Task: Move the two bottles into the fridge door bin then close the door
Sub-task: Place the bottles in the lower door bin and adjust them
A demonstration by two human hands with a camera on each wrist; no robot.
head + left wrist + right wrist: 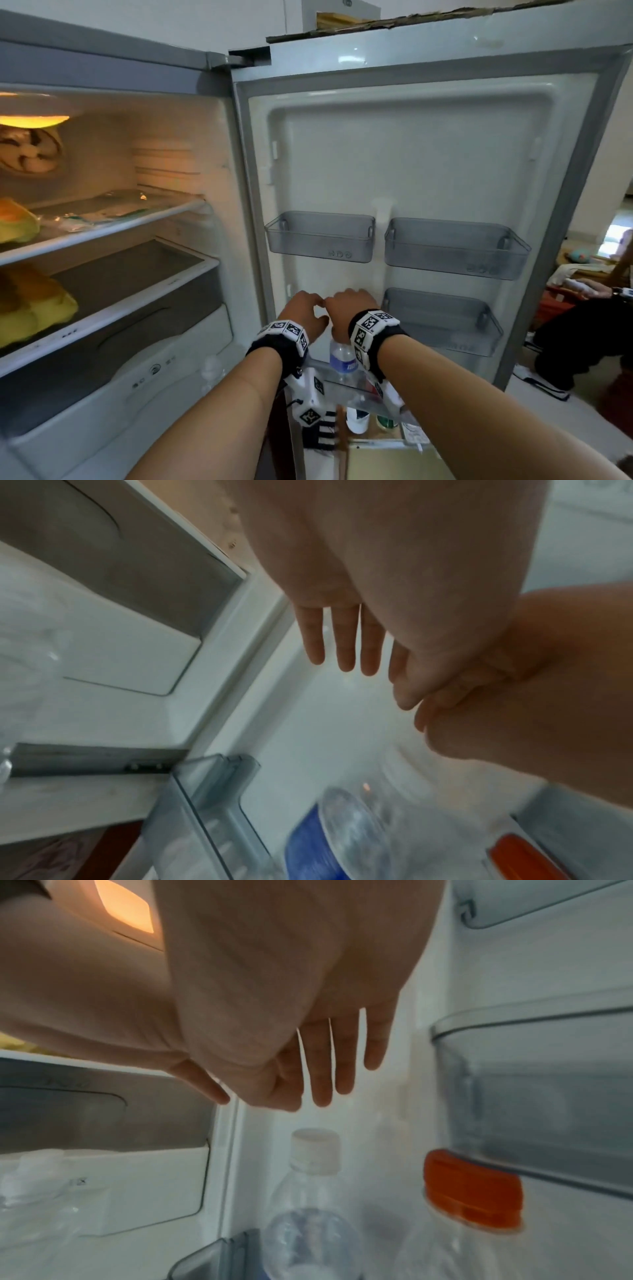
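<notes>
A clear water bottle [342,361] with a white cap [315,1150] and blue label [308,845] stands in the bottom door bin [373,394]. Beside it on the right stands a second bottle with an orange cap [472,1188]. My left hand [305,308] and right hand [349,303] hover side by side above the bottles, in front of the open fridge door's inner wall [411,164]. Both hands hold nothing. The left fingers [342,642] and right fingers [342,1058] hang straight and relaxed. My right wrist hides the orange-capped bottle in the head view.
Three grey door bins [320,236] [455,248] [442,320] hang higher on the door. The lit fridge compartment [102,212] on the left holds food on glass shelves and a drawer [137,308]. A seated person's legs [579,339] are at the right, past the door.
</notes>
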